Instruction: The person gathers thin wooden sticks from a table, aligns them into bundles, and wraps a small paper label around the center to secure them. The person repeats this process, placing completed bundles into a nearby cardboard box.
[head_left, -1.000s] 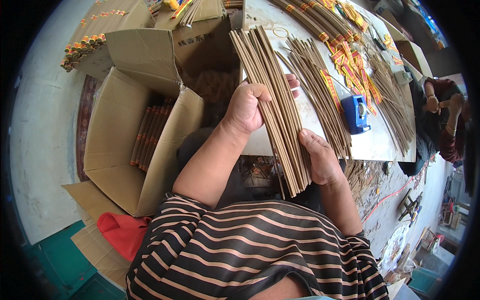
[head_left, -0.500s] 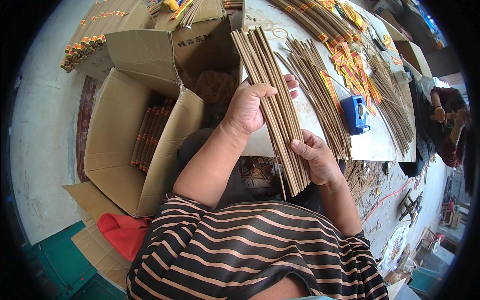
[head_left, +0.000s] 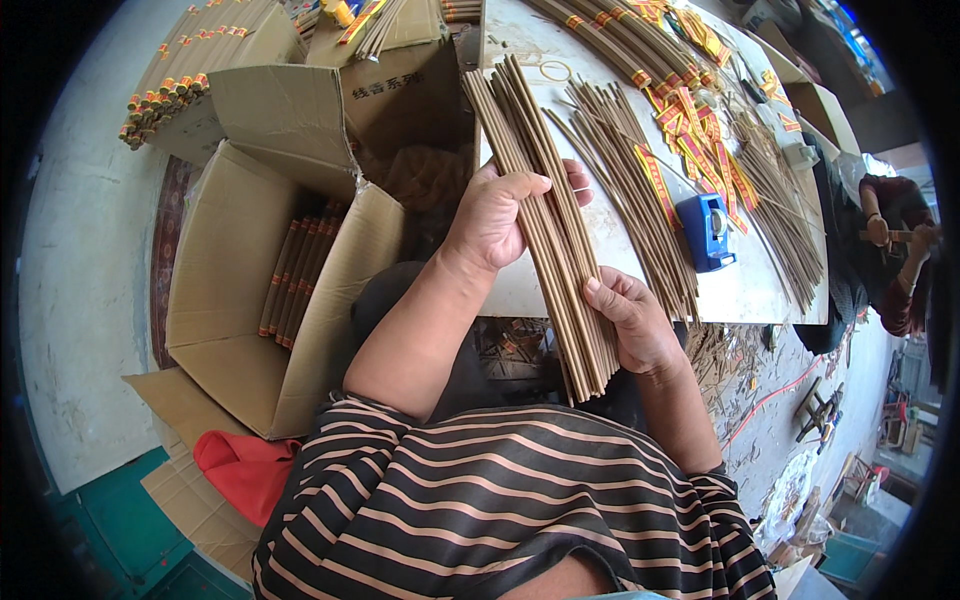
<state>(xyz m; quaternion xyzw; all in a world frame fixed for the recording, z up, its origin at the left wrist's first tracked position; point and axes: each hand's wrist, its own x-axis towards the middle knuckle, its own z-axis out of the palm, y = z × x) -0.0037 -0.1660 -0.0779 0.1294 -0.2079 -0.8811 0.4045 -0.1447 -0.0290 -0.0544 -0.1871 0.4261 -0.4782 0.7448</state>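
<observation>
1. Currently, the left hand [head_left: 496,217] and right hand [head_left: 641,322] pinch loose sticks [head_left: 546,232] above the near edge of the bench [head_left: 518,288].
2. Slackened grips could let some slip out lengthwise.
3. Uneven squeezing might snap one.

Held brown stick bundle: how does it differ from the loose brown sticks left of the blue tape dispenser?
The left hand and right hand hold the held bundle; the loose sticks lie on the white table. A red-yellow strip lies on the loose sticks; none shows on the held bundle. Both are brown.
</observation>
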